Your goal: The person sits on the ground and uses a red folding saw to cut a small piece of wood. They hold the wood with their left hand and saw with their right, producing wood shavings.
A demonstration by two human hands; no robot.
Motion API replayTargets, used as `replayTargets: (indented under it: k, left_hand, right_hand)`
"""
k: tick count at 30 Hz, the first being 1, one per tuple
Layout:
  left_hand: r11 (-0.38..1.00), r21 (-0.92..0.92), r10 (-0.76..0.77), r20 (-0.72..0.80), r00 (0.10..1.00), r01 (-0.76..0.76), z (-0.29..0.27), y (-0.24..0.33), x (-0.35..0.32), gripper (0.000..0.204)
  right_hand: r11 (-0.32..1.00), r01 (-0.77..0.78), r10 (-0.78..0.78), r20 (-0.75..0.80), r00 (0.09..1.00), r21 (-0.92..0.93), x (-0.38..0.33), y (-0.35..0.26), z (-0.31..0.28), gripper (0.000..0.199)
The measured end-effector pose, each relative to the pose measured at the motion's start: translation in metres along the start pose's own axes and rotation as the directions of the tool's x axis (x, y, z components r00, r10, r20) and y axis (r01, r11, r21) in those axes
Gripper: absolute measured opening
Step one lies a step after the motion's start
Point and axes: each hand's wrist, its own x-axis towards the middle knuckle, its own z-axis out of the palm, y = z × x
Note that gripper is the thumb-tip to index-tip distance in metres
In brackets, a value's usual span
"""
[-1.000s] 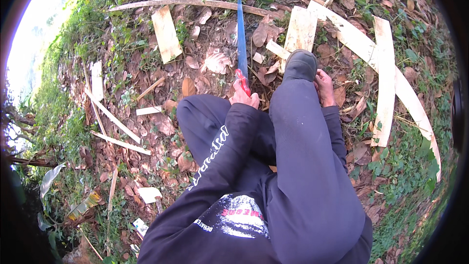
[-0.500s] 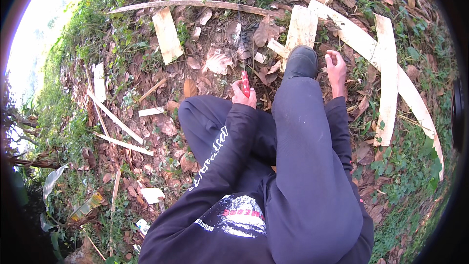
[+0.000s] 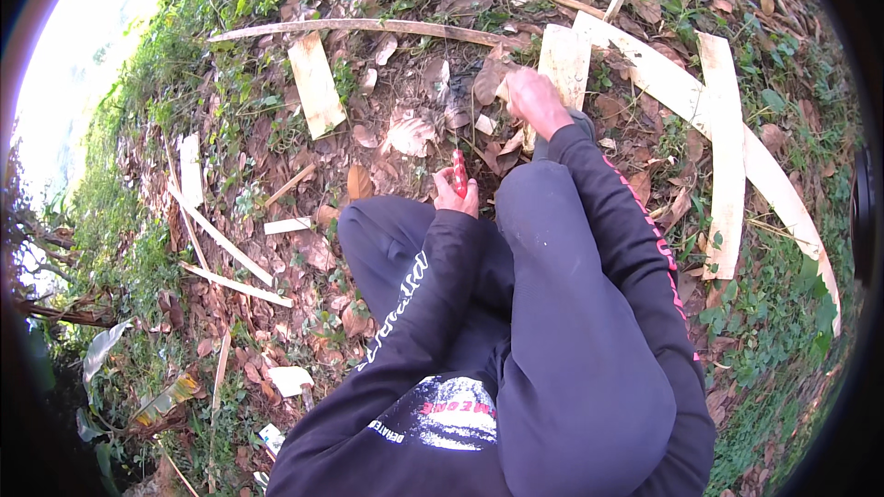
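Observation:
My left hand (image 3: 457,195) is closed round the red handle of a long tool (image 3: 459,171). A thin dark line runs up from this handle, like a blade seen edge-on, but its kind is hard to make out. My right hand (image 3: 537,99) is closed in front of my shoe, with a bit of pale wood (image 3: 503,90) showing at its fingers. Behind that hand lies a pale wooden board (image 3: 564,60), partly covered by it. My shoe (image 3: 580,122) rests by the board's near end, mostly hidden by my sleeve and knee.
Long curved pale planks (image 3: 672,83) stretch across the right side, crossed by a shorter plank (image 3: 725,156). A thin curved strip (image 3: 368,25) lies ahead. A short board (image 3: 316,85) and several strips (image 3: 221,235) lie leftward among dry leaves and weeds.
My right hand has moved from the right of my shoe to its front left, closing at a small piece of wood. My left hand keeps its hold on the red handle.

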Motion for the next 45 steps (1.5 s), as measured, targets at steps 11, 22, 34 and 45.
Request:
replayTargets:
  k: [11,22,34,45]
  left_hand:
    - [0.988,-0.154,-0.004,0.08,0.997,0.016,-0.003,-0.029,0.004,0.047]
    - [0.846,-0.531,0.158,0.182,0.971,-0.038,-0.03,0.05,-0.037,0.036]
    - [0.893,-0.381,0.321,0.17,0.932,-0.238,-0.028,0.056,-0.037,0.044]
    - [0.91,-0.397,0.211,0.196,0.958,-0.119,-0.032,0.047,-0.034,0.043]
  right_hand:
    - [0.952,-0.02,0.124,-0.322,0.939,0.307,-0.015,0.041,0.009,0.06]
    - [0.829,-0.039,0.231,-0.278,0.932,0.558,-0.042,0.064,0.001,0.027]
    - [0.89,-0.209,0.261,-0.078,0.962,0.405,-0.005,0.066,-0.003,0.017]
    - [0.988,-0.097,0.112,-0.121,0.986,0.12,-0.006,0.048,-0.001,0.036]
